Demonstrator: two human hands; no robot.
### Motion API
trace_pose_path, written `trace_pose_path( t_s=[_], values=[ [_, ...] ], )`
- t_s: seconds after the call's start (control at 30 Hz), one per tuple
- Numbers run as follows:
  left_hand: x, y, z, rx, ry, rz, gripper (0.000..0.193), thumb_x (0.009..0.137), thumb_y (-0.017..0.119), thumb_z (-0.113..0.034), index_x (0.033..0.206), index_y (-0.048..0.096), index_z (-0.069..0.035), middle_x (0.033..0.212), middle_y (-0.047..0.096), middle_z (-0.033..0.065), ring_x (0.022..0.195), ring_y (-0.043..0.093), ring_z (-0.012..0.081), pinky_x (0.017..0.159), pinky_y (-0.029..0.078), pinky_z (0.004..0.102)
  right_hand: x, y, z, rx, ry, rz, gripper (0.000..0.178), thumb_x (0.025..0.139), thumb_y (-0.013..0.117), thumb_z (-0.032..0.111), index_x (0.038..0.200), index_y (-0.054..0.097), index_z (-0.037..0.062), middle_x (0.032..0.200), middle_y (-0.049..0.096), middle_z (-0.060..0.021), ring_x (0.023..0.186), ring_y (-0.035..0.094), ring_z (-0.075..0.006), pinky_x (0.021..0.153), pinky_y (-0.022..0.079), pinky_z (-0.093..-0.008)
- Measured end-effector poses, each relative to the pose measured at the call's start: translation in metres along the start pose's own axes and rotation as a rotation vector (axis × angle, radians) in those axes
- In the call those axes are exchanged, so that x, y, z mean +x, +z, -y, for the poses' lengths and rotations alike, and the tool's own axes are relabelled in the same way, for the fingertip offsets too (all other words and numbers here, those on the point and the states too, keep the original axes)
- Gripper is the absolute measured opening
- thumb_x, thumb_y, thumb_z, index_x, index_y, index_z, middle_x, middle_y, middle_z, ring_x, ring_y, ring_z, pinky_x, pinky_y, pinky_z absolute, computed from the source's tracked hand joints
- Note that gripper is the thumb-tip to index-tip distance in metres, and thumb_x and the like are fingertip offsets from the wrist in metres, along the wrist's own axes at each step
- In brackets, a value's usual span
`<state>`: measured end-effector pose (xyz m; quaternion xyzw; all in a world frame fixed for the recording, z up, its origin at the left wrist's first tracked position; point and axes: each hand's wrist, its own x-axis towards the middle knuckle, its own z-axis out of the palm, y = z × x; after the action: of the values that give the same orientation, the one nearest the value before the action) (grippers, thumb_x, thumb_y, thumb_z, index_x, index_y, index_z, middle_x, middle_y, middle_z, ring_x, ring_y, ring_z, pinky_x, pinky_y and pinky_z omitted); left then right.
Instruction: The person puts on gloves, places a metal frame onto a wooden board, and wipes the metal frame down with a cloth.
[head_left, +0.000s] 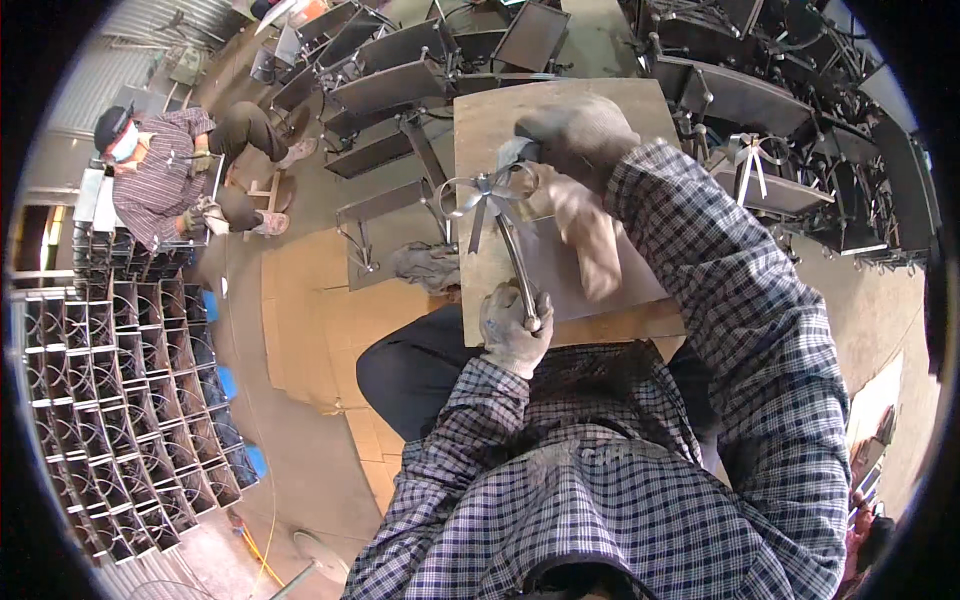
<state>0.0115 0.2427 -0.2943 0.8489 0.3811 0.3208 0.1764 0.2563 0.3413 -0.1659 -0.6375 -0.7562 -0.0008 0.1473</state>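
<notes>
My left hand (515, 328), in a pale work glove, is closed round the curved metal rod of a bow-shaped metal ornament (484, 186). The ornament's flat silvery loops and tails stand out at the rod's far end, above a worn board (485, 120) in front of me. Beyond the loops is my right hand (580, 130), also gloved and smeared by motion. From it hangs a blurred, pale brownish rag (588, 240), which reaches down beside the rod. A greyish bit of cloth shows against the loops. The right fingertips are hidden.
Dark metal frames with panels (390, 85) crowd the far side, and more (740, 95) stand at the right, one bearing another metal bow (752, 160). Cardboard (305, 300) covers floor to my left. Beyond sits a co-worker (165, 170) near stacked metal racks (120, 400).
</notes>
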Motion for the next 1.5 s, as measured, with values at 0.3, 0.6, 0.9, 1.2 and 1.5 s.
trace_pose_path(
  t_s=[0.3,0.6,0.9,1.2,1.5],
  values=[
    [0.003,-0.013,0.004,0.037,0.033,0.089,0.018,0.070,0.074,-0.017,0.082,0.062,-0.010,0.082,0.061,0.0093,0.081,0.059,0.0324,0.069,0.046,0.0451,-0.095,0.037,0.043,0.128,0.274,0.256,0.038,0.088,0.057,0.026,0.126,0.057,0.0249,0.115,0.062,-0.0197,0.101,0.064,-0.0359,0.086,0.051,-0.0452],
    [0.003,0.001,0.001,-0.006,-0.006,0.062,0.016,0.074,0.073,-0.020,0.076,0.062,-0.009,0.079,0.060,0.0099,0.078,0.059,0.0325,0.068,0.045,0.0455,-0.063,0.036,0.011,0.141,0.278,0.040,0.018,0.082,0.066,0.030,0.093,0.068,0.0159,0.091,0.066,-0.0148,0.087,0.064,-0.0350,0.074,0.050,-0.0463],
    [-0.005,-0.003,0.004,-0.053,-0.080,-0.010,0.016,0.081,0.072,-0.018,0.083,0.061,-0.006,0.070,0.058,0.0083,0.065,0.058,0.0279,0.058,0.044,0.0412,-0.038,-0.047,0.043,0.515,0.435,0.246,0.029,0.089,0.053,0.035,0.104,0.066,0.0142,0.089,0.068,-0.0169,0.087,0.067,-0.0343,0.074,0.051,-0.0451],
    [0.005,-0.008,-0.004,0.010,-0.074,0.137,0.017,0.074,0.072,-0.015,0.088,0.067,-0.007,0.093,0.065,0.0120,0.086,0.060,0.0339,0.076,0.048,0.0438,-0.105,0.044,0.040,0.337,0.469,0.276,0.039,0.092,0.057,0.046,0.113,0.063,0.0136,0.103,0.068,-0.0148,0.094,0.066,-0.0334,0.080,0.053,-0.0425],
    [-0.003,-0.057,-0.020,-0.362,-0.219,0.048,0.033,0.080,0.080,-0.023,0.099,0.064,-0.002,0.095,0.065,0.0117,0.082,0.064,0.0226,0.070,0.052,0.0340,-0.141,0.026,0.068,0.676,0.603,0.261,0.043,0.085,0.073,0.034,0.113,0.066,0.0019,0.094,0.071,-0.0135,0.083,0.069,-0.0215,0.076,0.053,-0.0320]
  ],
)
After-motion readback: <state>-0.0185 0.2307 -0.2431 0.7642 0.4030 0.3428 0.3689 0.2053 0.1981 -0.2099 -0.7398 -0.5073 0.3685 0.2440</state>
